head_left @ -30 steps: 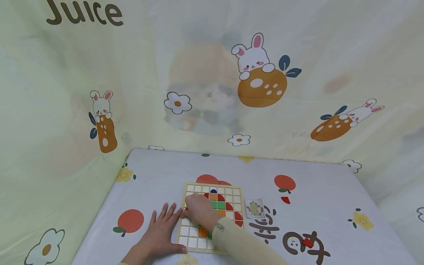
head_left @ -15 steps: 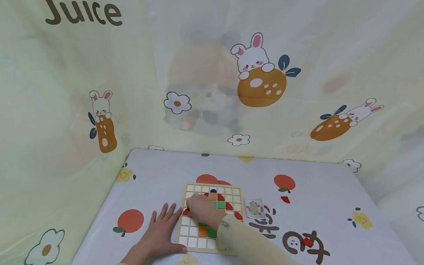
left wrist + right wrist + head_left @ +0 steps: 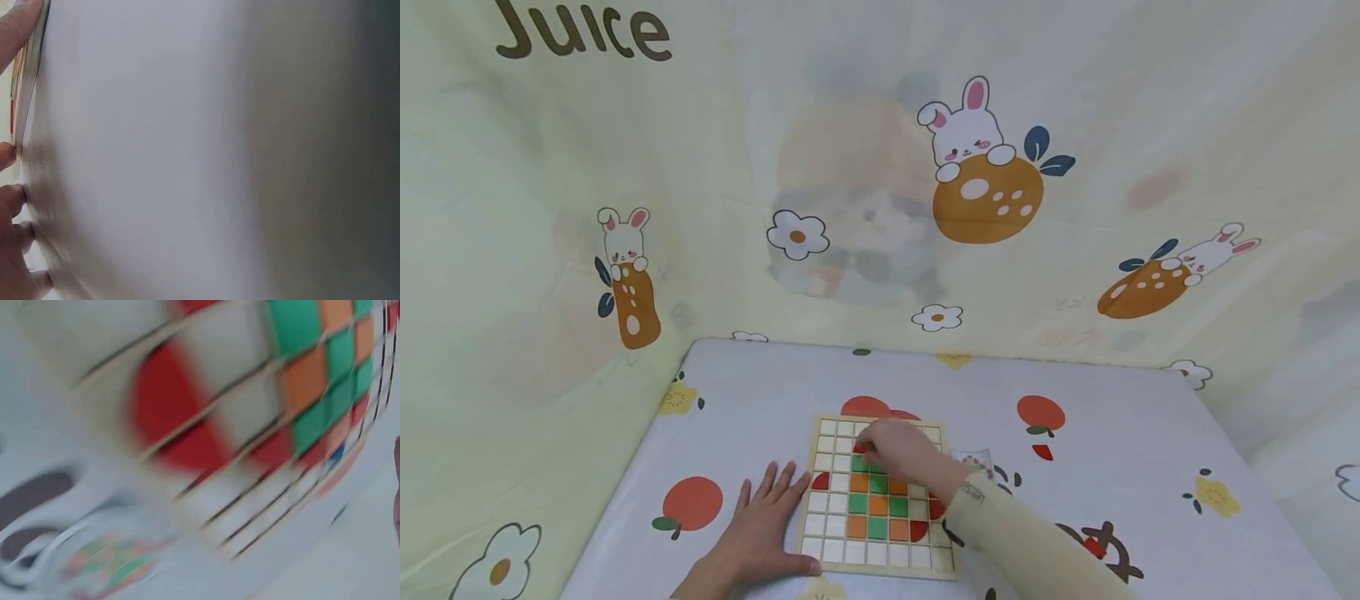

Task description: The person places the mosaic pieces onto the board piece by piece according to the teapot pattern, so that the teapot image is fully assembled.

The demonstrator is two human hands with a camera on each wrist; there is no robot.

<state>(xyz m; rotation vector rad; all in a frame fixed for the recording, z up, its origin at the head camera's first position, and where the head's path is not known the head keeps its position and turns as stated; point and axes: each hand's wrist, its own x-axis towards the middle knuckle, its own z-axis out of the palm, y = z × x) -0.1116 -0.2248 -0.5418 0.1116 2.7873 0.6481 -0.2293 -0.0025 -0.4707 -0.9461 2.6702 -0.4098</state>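
Note:
A wooden grid board (image 3: 855,552) lies on the table, with green and orange squares filling its middle. My left hand (image 3: 756,521) rests beside it, fingers spread, fingertips and thumb against its left side. My right hand (image 3: 898,450) is over the board's upper part with fingers bent downward, close to a red piece (image 3: 861,447); whether it pinches anything is hidden. Another red quarter-round piece (image 3: 821,481) sits in the left column. The right wrist view is blurred and shows red pieces (image 3: 165,394) along one side and a small blue piece (image 3: 337,454).
A small pattern card (image 3: 973,457) lies right of the board, partly covered by my right arm. Two loose red pieces are on the cloth, one farther back (image 3: 1042,452) and one nearer (image 3: 1094,547). A patterned curtain (image 3: 850,350) stands behind the table.
My right hand has moved right and away from me, off the board's left columns, uncovering the red piece there and the middle squares. My left hand stays in place.

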